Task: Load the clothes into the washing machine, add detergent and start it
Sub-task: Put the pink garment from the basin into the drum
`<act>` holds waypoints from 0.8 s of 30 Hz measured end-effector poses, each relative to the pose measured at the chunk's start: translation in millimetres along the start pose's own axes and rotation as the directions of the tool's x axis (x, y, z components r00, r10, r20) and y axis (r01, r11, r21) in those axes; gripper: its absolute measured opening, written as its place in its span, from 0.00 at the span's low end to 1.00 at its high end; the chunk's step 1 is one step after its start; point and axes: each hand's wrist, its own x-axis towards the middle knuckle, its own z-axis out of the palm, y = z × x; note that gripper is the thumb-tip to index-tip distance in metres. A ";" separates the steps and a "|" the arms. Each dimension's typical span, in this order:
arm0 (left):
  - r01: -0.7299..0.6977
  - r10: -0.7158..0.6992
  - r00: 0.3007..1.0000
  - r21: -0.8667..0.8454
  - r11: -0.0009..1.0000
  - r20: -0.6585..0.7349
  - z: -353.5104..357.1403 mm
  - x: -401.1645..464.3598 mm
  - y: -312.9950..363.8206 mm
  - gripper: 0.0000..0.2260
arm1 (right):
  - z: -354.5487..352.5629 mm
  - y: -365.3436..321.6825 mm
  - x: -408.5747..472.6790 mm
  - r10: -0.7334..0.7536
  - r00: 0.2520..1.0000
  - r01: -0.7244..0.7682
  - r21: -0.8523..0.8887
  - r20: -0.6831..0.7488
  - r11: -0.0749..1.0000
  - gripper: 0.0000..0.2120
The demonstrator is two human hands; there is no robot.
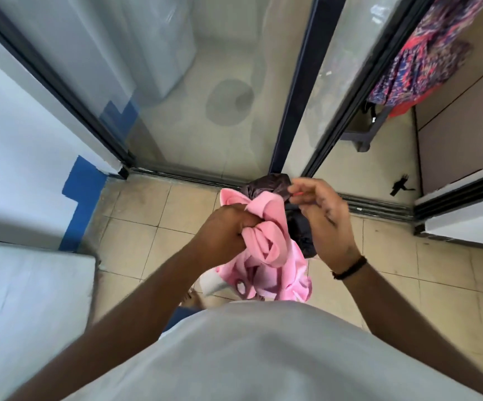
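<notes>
2 hands hold the laundry at waist height in the head view: the left hand (pixel 228 227) grips a bunched pink garment (pixel 269 250), while the right hand (pixel 321 215), fingers curled, pinches a dark garment (pixel 298 227) just beside it. Ahead of both hands, beyond the glass sliding door (pixel 205 96), a pale appliance (pixel 162 53), likely the washer, is blurred by reflections; its lid and any detergent are hidden.

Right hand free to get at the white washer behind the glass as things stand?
Probably not. The right hand pinches the dark garment in the bundle with the pink garment, and the washing machine stands beyond the glass door, which looks closed across the way.
</notes>
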 end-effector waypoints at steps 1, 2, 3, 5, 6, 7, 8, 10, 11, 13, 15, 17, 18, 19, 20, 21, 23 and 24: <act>-0.013 0.013 1.000 -0.027 1.000 -0.014 -2.6 -2.3 4.6 0.06 | -5.6 25.7 -0.6 0.040 0.999 -0.036 -0.115 0.036 0.993 0.27; -0.016 0.015 1.000 -0.067 0.998 -0.022 -5.6 -4.9 9.7 0.06 | -11.6 51.4 -2.1 0.103 0.987 -0.061 -0.311 0.120 0.949 0.34; -0.012 0.008 0.999 -0.107 0.994 -0.039 -8.9 -7.0 13.9 0.06 | -16.4 76.7 -6.7 0.219 0.951 -0.079 -0.516 0.216 0.853 0.40; -0.006 -0.012 0.996 -0.199 0.980 -0.090 -17.2 -8.4 20.6 0.06 | -18.0 117.1 -25.1 0.453 0.822 -0.098 -0.699 0.344 0.708 0.49; -0.006 -0.021 0.994 -0.239 0.971 -0.109 -22.7 -9.2 25.8 0.05 | -13.6 128.3 -36.4 0.537 0.758 -0.154 -0.698 0.371 0.699 0.50; -0.015 -0.020 0.992 -0.270 0.963 -0.125 -28.4 -10.3 31.1 0.05 | -7.5 132.7 -47.3 0.592 0.716 -0.225 -0.680 0.370 0.697 0.46; -0.027 -0.015 0.990 -0.295 0.955 -0.139 -34.4 -12.1 35.8 0.06 | -0.5 134.6 -54.6 0.623 0.709 -0.290 -0.669 0.329 0.684 0.37; -0.042 -0.014 0.986 -0.329 0.943 -0.165 -46.8 -18.9 38.0 0.14 | 8.9 136.6 -58.7 0.602 0.777 -0.312 -0.717 0.186 0.624 0.19; -0.030 -0.032 0.984 -0.336 0.941 -0.176 -53.5 -24.0 32.7 0.17 | 9.6 134.7 -56.7 0.574 0.809 -0.297 -0.754 0.128 0.586 0.15; 0.051 -0.118 0.977 -0.343 0.938 -0.177 -67.3 -34.8 18.5 0.16 | 4.9 125.5 -49.9 0.534 0.841 -0.274 -0.781 0.088 0.561 0.12; 0.181 -0.237 0.954 -0.278 0.943 -0.183 -78.7 -48.1 2.6 0.17 | -4.3 110.4 -42.0 0.521 0.849 -0.267 -0.782 0.085 0.563 0.11; 0.331 -0.359 0.912 -0.160 0.930 -0.198 -81.3 -63.1 -11.8 0.22 | -10.3 88.4 -31.7 0.495 0.863 -0.227 -0.799 0.100 0.557 0.09; 0.389 -0.405 0.895 -0.117 0.914 -0.189 -78.3 -69.0 -19.1 0.21 | -10.3 73.6 -26.4 0.469 0.874 -0.188 -0.806 0.123 0.561 0.08; 0.423 -0.433 0.884 -0.094 0.901 -0.174 -73.0 -72.4 -25.2 0.20 | -8.6 57.0 -20.7 0.433 0.889 -0.142 -0.804 0.153 0.577 0.07; 0.454 -0.460 0.873 -0.075 0.888 -0.163 -65.9 -73.4 -30.4 0.17 | -5.1 39.3 -15.1 0.394 0.901 -0.104 -0.791 0.183 0.604 0.06; 0.474 -0.477 0.866 -0.056 0.879 -0.149 -56.7 -72.8 -34.3 0.14 | -0.3 22.1 -10.3 0.350 0.913 -0.067 -0.768 0.211 0.637 0.06; 0.442 -0.440 0.889 -0.012 0.897 -0.128 -35.7 -64.4 -29.7 0.13 | 13.3 -12.8 -1.3 0.231 0.935 0.028 -0.705 0.269 0.709 0.05; 0.415 -0.414 0.903 -0.015 0.910 -0.115 -24.8 -57.4 -23.7 0.12 | 22.3 -30.2 1.5 0.163 0.942 0.078 -0.663 0.294 0.745 0.04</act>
